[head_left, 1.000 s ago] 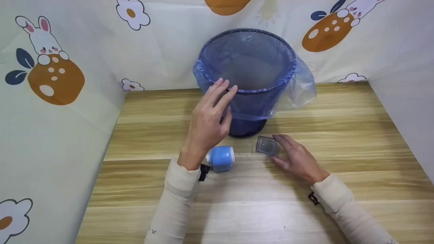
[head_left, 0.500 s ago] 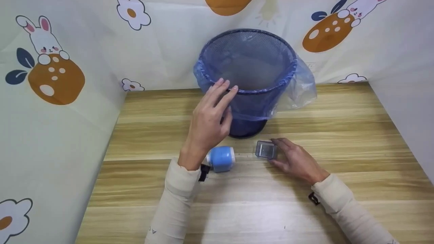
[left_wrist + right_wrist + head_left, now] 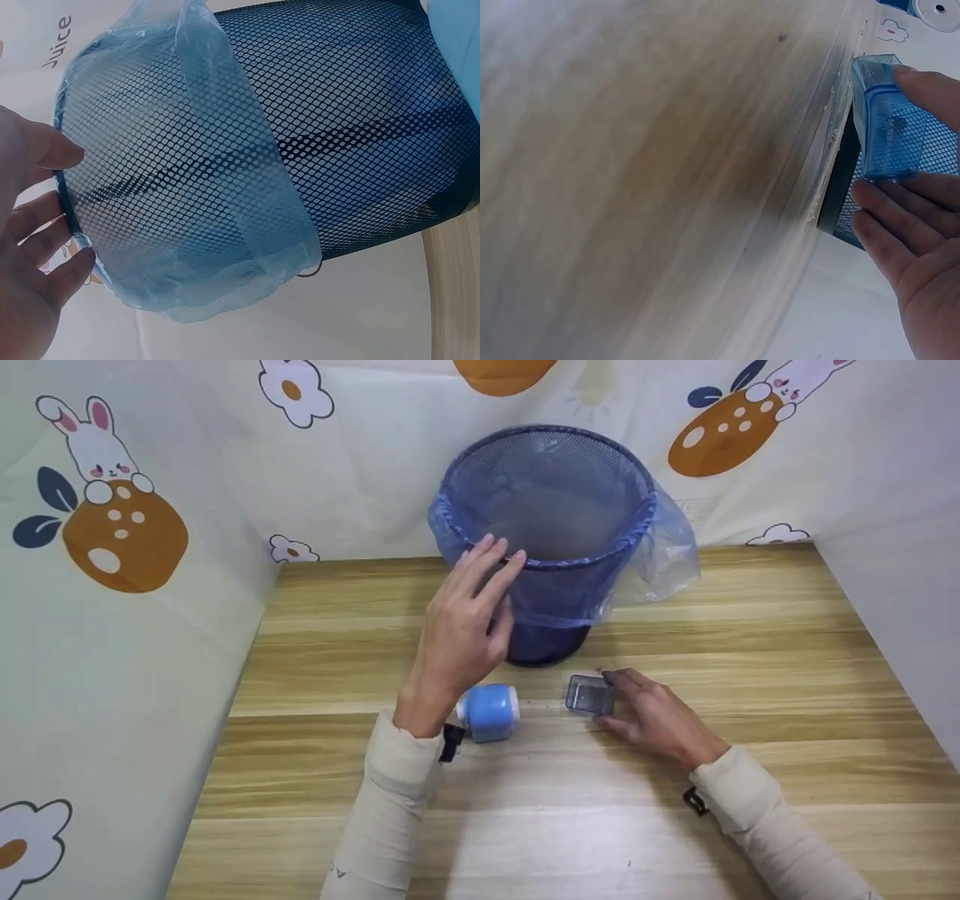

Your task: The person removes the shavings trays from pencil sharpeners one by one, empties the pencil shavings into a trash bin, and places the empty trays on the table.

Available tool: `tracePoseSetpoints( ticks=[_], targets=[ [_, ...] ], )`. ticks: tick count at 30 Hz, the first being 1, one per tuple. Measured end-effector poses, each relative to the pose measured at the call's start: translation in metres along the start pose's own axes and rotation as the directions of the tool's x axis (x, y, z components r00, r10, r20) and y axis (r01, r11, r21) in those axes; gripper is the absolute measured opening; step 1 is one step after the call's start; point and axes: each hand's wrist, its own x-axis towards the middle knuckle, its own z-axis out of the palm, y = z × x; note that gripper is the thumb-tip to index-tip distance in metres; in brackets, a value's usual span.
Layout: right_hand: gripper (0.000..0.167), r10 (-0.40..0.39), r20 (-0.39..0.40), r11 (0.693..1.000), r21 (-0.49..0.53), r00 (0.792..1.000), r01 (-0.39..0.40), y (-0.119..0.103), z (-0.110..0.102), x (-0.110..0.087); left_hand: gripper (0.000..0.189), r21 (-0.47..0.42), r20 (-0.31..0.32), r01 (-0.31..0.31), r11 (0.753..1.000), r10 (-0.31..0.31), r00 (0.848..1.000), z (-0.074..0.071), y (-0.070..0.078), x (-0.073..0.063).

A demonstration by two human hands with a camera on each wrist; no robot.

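My right hand [image 3: 660, 716] pinches a small clear plastic tray [image 3: 589, 694] between thumb and fingers, low in front of the bin. In the right wrist view the clear tray [image 3: 892, 131] shows bluish, with the thumb [image 3: 934, 97] at one end and fingertips at the other. Straight, slightly spread fingers of my left hand [image 3: 461, 626] rest at the near rim of a blue mesh wastebasket [image 3: 546, 641]. A blue pencil sharpener [image 3: 489, 712] with white ends lies on the table beside my left wrist.
A thin blue bin liner [image 3: 667, 555] is folded over the wastebasket's rim and hangs loose on the right. Tiny dark specks dot the wooden table [image 3: 337, 780]. Printed cloth walls [image 3: 375, 480] enclose the back and sides.
The tray in my right hand has shifted slightly toward me and changed its tilt. My left hand, the wastebasket and the pencil sharpener have stayed in place.
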Motion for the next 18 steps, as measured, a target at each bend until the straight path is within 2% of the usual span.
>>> tracePoseSetpoints(
  ticks=[9, 18],
  targets=[
    [0.066, 0.03, 0.016, 0.999, -0.03, 0.999, -0.029, 0.0006, -0.0002, -0.0012, 0.045, 0.016, 0.009, 0.001, 1.0, -0.001, 1.0, -0.0015, 0.0006, 0.0004],
    [0.061, 0.026, 0.029, 0.999, -0.042, 0.999, -0.025, 0.0006, 0.0002, -0.0026, 0.045, 0.122, 0.029, 0.007, 0.992, -0.011, 1.0, -0.0024, 0.0038, 0.0005]
  ],
)
